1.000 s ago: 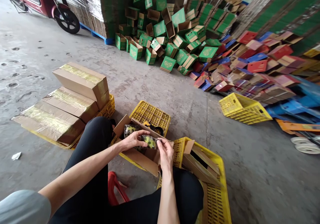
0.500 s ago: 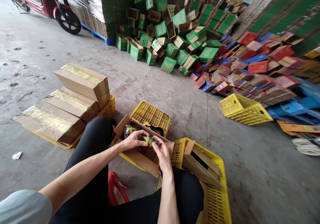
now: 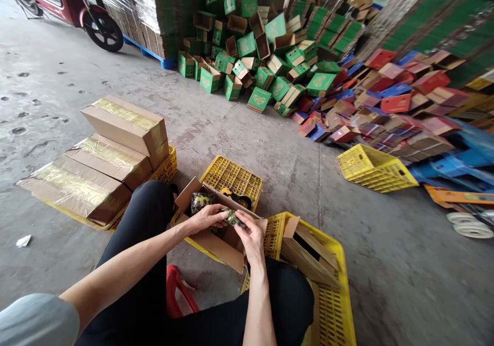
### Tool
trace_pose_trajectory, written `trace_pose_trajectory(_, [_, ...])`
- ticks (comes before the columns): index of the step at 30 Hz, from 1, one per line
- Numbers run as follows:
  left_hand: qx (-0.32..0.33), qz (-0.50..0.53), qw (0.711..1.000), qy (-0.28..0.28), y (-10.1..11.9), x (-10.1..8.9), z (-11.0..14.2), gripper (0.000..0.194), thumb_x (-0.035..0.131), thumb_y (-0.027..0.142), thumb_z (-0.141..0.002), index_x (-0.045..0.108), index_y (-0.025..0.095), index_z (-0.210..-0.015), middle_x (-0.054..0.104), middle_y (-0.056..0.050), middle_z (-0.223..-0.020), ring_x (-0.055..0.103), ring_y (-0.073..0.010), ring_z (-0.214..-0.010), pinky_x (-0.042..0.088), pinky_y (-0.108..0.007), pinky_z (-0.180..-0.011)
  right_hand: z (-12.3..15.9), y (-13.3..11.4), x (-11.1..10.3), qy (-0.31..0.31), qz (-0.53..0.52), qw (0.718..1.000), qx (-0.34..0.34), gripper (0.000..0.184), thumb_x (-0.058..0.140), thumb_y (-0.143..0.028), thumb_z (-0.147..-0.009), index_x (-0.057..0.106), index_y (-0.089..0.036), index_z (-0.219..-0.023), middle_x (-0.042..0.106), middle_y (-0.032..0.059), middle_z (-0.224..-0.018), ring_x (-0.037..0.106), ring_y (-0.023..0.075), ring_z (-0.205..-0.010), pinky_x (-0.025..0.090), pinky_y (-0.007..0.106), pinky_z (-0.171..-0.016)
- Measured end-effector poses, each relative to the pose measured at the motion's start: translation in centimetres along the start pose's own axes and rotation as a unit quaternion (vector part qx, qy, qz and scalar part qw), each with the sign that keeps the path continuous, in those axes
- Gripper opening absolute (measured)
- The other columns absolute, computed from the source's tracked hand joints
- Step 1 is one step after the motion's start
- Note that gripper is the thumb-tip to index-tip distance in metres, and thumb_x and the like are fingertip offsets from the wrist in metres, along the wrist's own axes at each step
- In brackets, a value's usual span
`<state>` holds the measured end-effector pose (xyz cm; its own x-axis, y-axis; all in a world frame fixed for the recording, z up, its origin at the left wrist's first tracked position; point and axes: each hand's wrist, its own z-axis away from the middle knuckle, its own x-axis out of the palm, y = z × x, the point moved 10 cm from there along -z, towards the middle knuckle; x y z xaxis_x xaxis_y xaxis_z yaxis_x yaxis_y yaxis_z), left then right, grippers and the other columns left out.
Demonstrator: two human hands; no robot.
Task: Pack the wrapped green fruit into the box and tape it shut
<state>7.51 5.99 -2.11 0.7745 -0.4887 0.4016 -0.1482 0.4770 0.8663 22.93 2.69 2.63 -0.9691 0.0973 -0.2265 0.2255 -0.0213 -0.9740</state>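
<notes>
One pkg (image 3: 233,218) part-hid btwn L hand (image 3: 206,219) & R hand (image 3: 251,233).

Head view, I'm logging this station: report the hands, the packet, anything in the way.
Left hand and right hand both on the wrapped packet. Packet held over the open carton. Nothing seen blocking the hands; second packet in the carton's left end.

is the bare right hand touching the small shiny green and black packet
Touching. The head view shows the bare right hand with its thumb and fingers on the small shiny green and black packet, no gap visible.
</notes>
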Motion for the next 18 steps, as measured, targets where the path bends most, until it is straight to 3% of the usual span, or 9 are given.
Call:
trace_pose_trajectory(2, [0.017,0.010,1.000,0.007,0.4,-0.3,0.0,0.065,0.085,0.057,-0.079,0.068,0.013,-0.123,0.073,-0.013,-0.112,0.072,-0.0221,-0.096,0.058,-0.037,-0.088,0.0,0.2,0.2,-0.009,0.014,1.000,-0.007,0.044,0.069,-0.032,-0.082,0.076,-0.025,-0.125,0.067,0.0090,-0.142,0.061,0.0289,-0.135,0.051,0.045,-0.115])
trace_pose_trajectory(5, [0.046,0.017,0.998,0.029,1.1,-1.1,-0.1,0.061,0.088,0.052,-0.077,0.066,0.015,-0.121,0.072,-0.010,-0.112,0.070,-0.0206,-0.096,0.058,-0.034,-0.086,-0.3,1.3,-1.2,0.032,0.063,0.997,0.002,0.055,0.062,-0.028,-0.082,0.069,-0.025,-0.136,0.064,0.0077,-0.147,0.058,0.0275,-0.138,0.048,0.045,-0.118])
trace_pose_trajectory(9, [0.084,-0.063,0.993,0.058,2.1,-1.9,0.1,0.054,0.085,0.045,-0.081,0.065,0.015,-0.122,0.071,-0.007,-0.103,0.067,-0.0189,-0.090,0.057,-0.033,-0.082,-0.3,3.2,-3.3,0.102,0.094,0.989,0.056,0.049,0.055,-0.038,-0.089,0.072,-0.022,-0.132,0.071,0.0108,-0.138,0.065,0.0297,-0.130,0.053,0.048,-0.112])
trace_pose_trajectory(11, [0.104,-0.104,0.988,0.050,2.4,-1.5,0.1,0.054,0.085,0.039,-0.081,0.065,0.015,-0.126,0.072,-0.007,-0.104,0.067,-0.0198,-0.092,0.056,-0.032,-0.083,-0.2,3.4,-2.7,0.079,0.069,0.992,0.067,0.051,0.061,-0.045,-0.090,0.070,-0.022,-0.134,0.071,0.0118,-0.138,0.066,0.0307,-0.129,0.055,0.047,-0.108])
trace_pose_trajectory(14, [0.119,-0.097,0.988,0.024,1.9,-1.0,-0.1,0.067,0.083,0.033,-0.081,0.057,0.016,-0.141,0.072,-0.011,-0.118,0.069,-0.0235,-0.103,0.055,-0.035,-0.090,0.1,3.3,-0.2,-0.009,0.040,0.995,0.089,0.066,0.075,-0.049,-0.082,0.064,-0.023,-0.142,0.073,0.0116,-0.133,0.071,0.0299,-0.117,0.059,0.045,-0.101])
trace_pose_trajectory(16, [0.104,-0.101,0.988,0.052,1.0,-1.8,-0.4,0.073,0.078,0.030,-0.083,0.050,0.016,-0.149,0.072,-0.013,-0.121,0.070,-0.0248,-0.105,0.056,-0.037,-0.091,0.4,3.5,0.4,-0.038,0.062,0.991,0.116,0.072,0.075,-0.051,-0.081,0.062,-0.021,-0.145,0.077,0.0114,-0.122,0.075,0.0280,-0.101,0.061,0.043,-0.093])
trace_pose_trajectory(18, [0.083,-0.137,0.982,0.099,0.1,-3.2,-0.7,0.068,0.071,0.026,-0.087,0.049,0.015,-0.150,0.074,-0.014,-0.118,0.071,-0.0255,-0.105,0.056,-0.040,-0.092,0.5,3.2,-0.6,-0.009,0.139,0.984,0.113,0.067,0.071,-0.053,-0.084,0.064,-0.020,-0.143,0.077,0.0115,-0.117,0.074,0.0279,-0.098,0.059,0.044,-0.092])
